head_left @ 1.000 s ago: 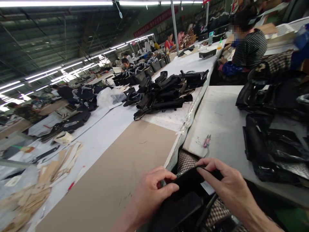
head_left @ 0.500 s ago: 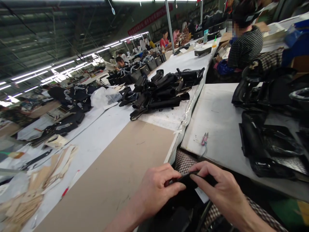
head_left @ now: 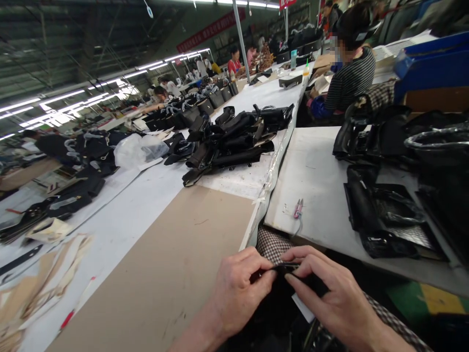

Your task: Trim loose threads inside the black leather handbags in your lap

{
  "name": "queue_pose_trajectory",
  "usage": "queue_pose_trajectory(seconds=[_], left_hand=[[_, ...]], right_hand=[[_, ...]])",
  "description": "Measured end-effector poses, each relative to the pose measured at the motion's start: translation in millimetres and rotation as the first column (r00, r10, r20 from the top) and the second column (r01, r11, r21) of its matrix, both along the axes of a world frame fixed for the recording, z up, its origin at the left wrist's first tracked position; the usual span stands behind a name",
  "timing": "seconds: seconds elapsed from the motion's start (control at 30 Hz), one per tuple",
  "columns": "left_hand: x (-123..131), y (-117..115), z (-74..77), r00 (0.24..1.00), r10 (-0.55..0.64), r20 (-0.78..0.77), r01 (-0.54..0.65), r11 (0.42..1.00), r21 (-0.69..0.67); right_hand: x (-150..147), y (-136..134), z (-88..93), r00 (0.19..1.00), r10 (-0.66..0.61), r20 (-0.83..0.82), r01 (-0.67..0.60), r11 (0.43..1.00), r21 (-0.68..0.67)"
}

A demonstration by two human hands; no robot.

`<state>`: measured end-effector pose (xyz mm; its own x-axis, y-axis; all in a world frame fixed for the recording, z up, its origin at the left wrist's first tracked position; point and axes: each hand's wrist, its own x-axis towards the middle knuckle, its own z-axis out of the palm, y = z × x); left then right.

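At the lower middle, my left hand (head_left: 244, 288) pinches the edge of a black piece (head_left: 274, 318) that lies over my lap. My right hand (head_left: 326, 288) holds the same edge just to the right, thumb below and fingers above. A small white tag (head_left: 303, 308) hangs from the black piece under my right hand. Checked cloth (head_left: 271, 247) shows beyond the hands. The lower part of the black piece is dark and hard to make out.
Black bag parts (head_left: 238, 137) are heaped on the long table (head_left: 161, 264). Pink snips (head_left: 298, 209) lie on the white side table (head_left: 311, 166), with more black bags (head_left: 381, 215) at right. Tan strips (head_left: 44, 283) and a red pen (head_left: 68, 319) lie left. A person (head_left: 351, 68) sits beyond.
The view has turned a little, so the surroundings sit further left. Both hands still hold the black edge; my right fingers have shifted slightly along it.
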<state>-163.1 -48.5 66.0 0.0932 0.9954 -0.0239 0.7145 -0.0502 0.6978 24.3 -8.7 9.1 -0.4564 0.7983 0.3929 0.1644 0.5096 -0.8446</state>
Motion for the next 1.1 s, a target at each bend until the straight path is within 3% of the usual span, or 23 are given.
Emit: queue_pose_trajectory(seconds=[0.63,0.77,0.87,0.97,1.1], left_hand=[[3.0,5.5,0.8,0.999,-0.001,0.052,0.004,0.998,-0.068],[5.6,12.7,6.9,0.998,-0.047,0.05,0.054,0.987,-0.149],[9.7,19.4,6.0,0.994,-0.107,0.023,0.109,0.987,-0.12],[14.1,27.6,2.6,0.993,-0.087,-0.075,0.084,0.996,-0.037],[17.8,41.9,6.2,0.987,0.045,-0.152,-0.048,0.999,-0.019]], right_hand=[[-2.1,2.2,-0.6,0.987,-0.16,0.023,0.161,0.969,-0.188],[-2.7,0.5,-4.4,0.986,-0.168,0.002,0.164,0.962,-0.219],[-3.4,6.5,-6.1,0.982,-0.187,-0.024,0.172,0.943,-0.284],[-0.7,22.2,1.8,0.992,-0.122,-0.001,0.116,0.942,-0.316],[11.3,39.4,32.6,0.992,0.095,0.084,-0.085,0.989,-0.12]])
